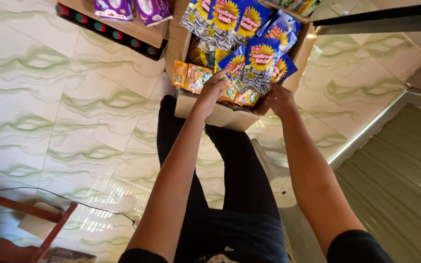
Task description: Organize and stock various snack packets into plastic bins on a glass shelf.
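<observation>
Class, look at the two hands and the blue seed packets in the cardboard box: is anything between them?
Nothing visible. The left hand and right hand already touch the blue seed packets in the cardboard box.

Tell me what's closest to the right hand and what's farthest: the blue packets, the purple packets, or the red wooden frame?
From the right hand:
1. Blue packets, held in the hand over the box.
2. Purple packets, up on the shelf, top left.
3. Red wooden frame, bottom-left corner on the floor.
</observation>
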